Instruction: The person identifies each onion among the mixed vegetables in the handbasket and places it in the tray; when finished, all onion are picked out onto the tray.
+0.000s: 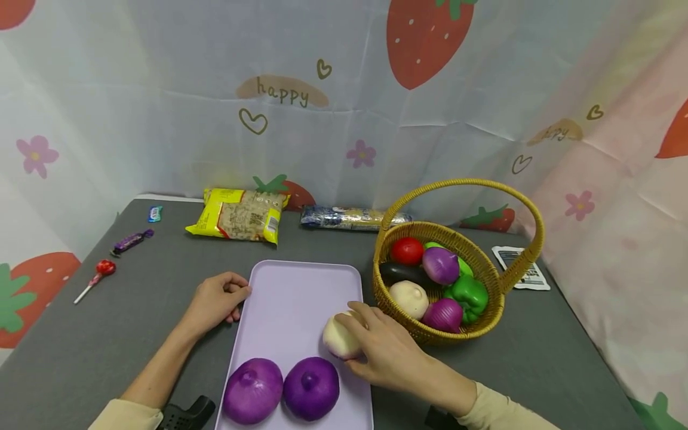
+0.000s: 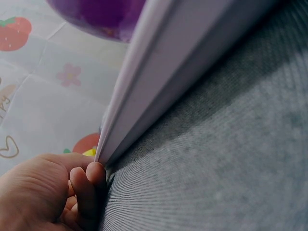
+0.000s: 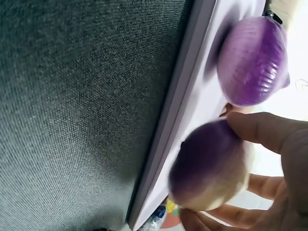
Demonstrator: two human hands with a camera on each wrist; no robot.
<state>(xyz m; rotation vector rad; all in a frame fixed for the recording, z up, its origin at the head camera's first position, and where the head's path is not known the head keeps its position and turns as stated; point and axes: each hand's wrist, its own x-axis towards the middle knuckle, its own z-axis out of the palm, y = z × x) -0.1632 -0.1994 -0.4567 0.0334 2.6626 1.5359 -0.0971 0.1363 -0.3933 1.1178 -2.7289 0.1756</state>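
Note:
My right hand [image 1: 384, 352] holds a white-and-purple turnip [image 1: 340, 339] over the right side of a pale lilac tray [image 1: 292, 286]. In the right wrist view, thumb and fingers curl round the turnip [image 3: 209, 168], its purple end facing the tray's rim. Whether it touches the tray is unclear. My left hand [image 1: 217, 298] is at the tray's left edge; in the left wrist view its thumb and curled fingers pinch the rim [image 2: 120, 106]. Two purple onions, one lighter [image 1: 252, 394] and one darker [image 1: 312, 391], sit side by side on the tray's near end.
Right of the tray stands a yellow wicker basket [image 1: 497, 310] with a tall handle, holding several vegetables, among them a tomato [image 1: 407, 251] and green pepper [image 1: 469, 298]. Behind lie a yellow bag [image 1: 244, 215] and a long blue packet [image 1: 349, 218]. A lollipop [image 1: 104, 268] and wrapped sweets lie left.

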